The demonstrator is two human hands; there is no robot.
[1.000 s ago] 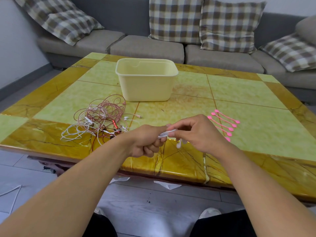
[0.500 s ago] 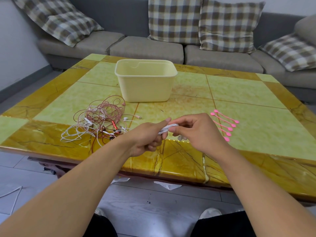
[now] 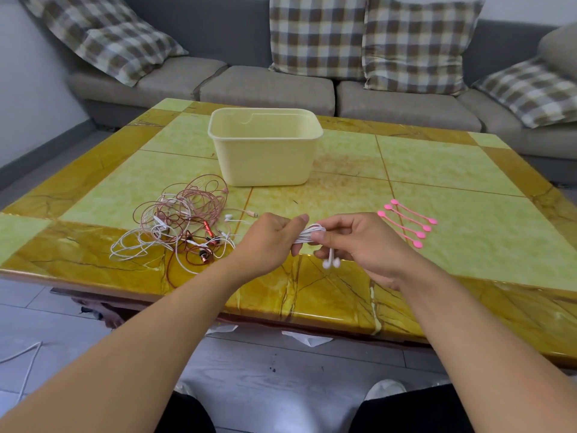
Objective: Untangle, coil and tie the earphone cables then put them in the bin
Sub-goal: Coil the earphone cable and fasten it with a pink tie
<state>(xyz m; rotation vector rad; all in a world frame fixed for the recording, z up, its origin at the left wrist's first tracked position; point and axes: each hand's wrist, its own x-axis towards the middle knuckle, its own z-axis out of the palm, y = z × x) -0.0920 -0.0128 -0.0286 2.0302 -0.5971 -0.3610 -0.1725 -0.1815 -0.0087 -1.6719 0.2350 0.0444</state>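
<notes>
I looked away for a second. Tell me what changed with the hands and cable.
The two earbuds now dangle clear below the right hand. Both hands, the left hand included, still grip the white coiled cable. The tangled pile, pink ties and bin stayed put.

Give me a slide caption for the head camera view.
Both hands, left hand and right hand, hold a coiled white earphone cable above the table, near pink ties and a yellow bin.

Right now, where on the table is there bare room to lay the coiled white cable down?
Bare tile lies between the pale yellow plastic bin and the pink silicone cable ties, and across the table's right side beyond the ties. It is crowded left of the left hand, where the tangled pink and white earphone cables spread.
</notes>
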